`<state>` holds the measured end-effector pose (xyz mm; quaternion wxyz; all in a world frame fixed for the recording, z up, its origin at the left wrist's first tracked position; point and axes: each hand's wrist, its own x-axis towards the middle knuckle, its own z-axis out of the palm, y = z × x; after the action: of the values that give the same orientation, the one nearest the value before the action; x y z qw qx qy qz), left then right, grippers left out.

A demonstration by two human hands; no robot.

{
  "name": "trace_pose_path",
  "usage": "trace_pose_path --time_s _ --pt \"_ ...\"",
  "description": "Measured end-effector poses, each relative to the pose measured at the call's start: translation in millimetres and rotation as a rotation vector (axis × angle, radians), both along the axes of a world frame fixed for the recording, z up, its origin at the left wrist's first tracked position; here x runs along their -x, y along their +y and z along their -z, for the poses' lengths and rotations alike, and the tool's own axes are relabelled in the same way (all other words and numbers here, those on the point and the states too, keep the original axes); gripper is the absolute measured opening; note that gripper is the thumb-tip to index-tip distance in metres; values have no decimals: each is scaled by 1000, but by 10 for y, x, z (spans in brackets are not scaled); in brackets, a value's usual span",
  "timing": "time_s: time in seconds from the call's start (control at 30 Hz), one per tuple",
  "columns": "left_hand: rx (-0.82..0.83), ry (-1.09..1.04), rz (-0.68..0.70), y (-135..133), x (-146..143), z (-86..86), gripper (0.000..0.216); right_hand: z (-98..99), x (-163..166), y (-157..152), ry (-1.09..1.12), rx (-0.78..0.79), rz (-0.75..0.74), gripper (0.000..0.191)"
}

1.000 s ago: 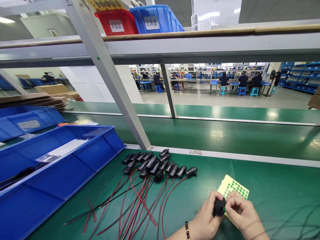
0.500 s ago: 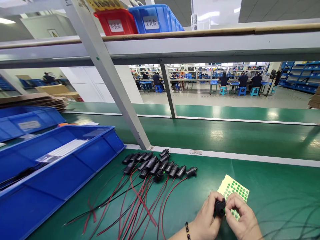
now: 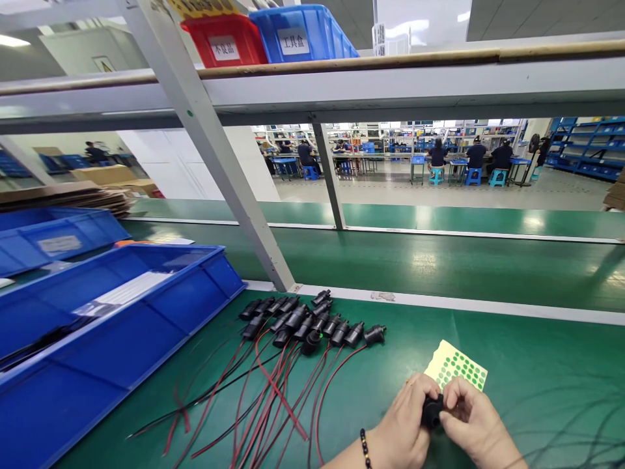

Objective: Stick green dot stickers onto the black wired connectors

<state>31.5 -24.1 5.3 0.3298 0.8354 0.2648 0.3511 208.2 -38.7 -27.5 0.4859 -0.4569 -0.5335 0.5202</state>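
At the far left, a labelled blue plastic bin [image 3: 19, 254] sits in front of a stack of flattened cardboard [image 3: 97, 198], and nearer the person stands a long, deep blue bin [image 3: 161, 322] with pale sheets and dark strands inside. A slanting grey metal post [image 3: 218, 156] rises past the shelf, where a red bin [image 3: 250, 45] and a lighter blue bin [image 3: 271, 45], both with white labels, stand side by side. Below, on the green tabletop [image 3: 390, 397], a cluster of black cylindrical units [image 3: 297, 317] lies close together, nozzle ends mostly pointing away, their red and black leads [image 3: 288, 413] trailing toward the person; one unit shows a green dot. To the right of this cluster, the left hand [image 3: 403, 423], with a beaded bracelet [image 3: 364, 448] at the wrist, grasps a single black unit [image 3: 431, 412] between thumb and curled fingers. That unit is at the lower right of the view, between the two hands, just in front of a pale yellow sheet of green dot stickers [image 3: 461, 365]. The right hand [image 3: 473, 420] has its thumb and bent forefinger against the unit's right side; whether they pinch anything cannot be told.
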Motion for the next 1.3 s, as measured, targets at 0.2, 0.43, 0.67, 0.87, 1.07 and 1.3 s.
trace_pose_path --time_s 0.2,0.43,0.67,0.87,1.07,1.3 --pt "104 -58 18 9 -9 -26 26 -260 61 -40 208 176 21 20" --pt "205 -154 15 -4 -38 -71 14 -387 18 -58 300 155 -85 35" --pt "143 -93 -1 -22 -35 -24 22 -180 169 -49 281 137 17 32" --pt "63 -17 -28 -17 -25 4 36 -39 160 -14 193 89 -10 18" --pt "231 -76 -61 2 -41 13 29 -215 46 -7 295 129 -123 21" --pt "189 -37 -49 6 -35 -28 35 -251 69 -45 310 142 -124 18"
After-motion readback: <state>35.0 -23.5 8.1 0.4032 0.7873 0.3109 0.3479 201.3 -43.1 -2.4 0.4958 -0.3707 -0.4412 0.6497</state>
